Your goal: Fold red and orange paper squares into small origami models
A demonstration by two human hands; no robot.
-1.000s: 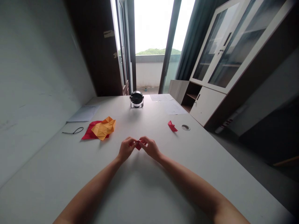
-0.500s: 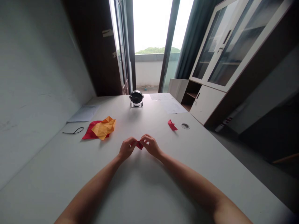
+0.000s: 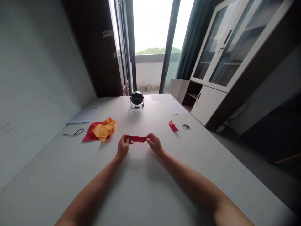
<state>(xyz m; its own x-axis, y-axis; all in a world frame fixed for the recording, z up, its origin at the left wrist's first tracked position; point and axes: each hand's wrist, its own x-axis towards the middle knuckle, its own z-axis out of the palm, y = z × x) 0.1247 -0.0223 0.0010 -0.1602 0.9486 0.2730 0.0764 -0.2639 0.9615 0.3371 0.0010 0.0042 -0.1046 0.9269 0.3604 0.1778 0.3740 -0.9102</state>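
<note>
A long, narrow strip of folded red paper [image 3: 138, 138] is stretched between my two hands, above the middle of the white table [image 3: 141, 188]. My left hand [image 3: 123, 146] pinches its left end, and my right hand [image 3: 154, 143] pinches its right end. Left of my hands, a creased orange sheet [image 3: 104, 129] lies over a flat red sheet [image 3: 90, 133]. To the right, a small folded red paper piece [image 3: 173, 126] rests on the table.
A round black device on a metal stand [image 3: 137, 99] is at the back. White papers [image 3: 175, 106] lie back right, more sheets [image 3: 83, 115] back left. A black cable tie [image 3: 74, 133] is at the left, and a round grommet [image 3: 186, 127] at the right.
My hands have moved apart, and the red paper between them has gone from a small pointed shape to a long, wide-stretched strip.
</note>
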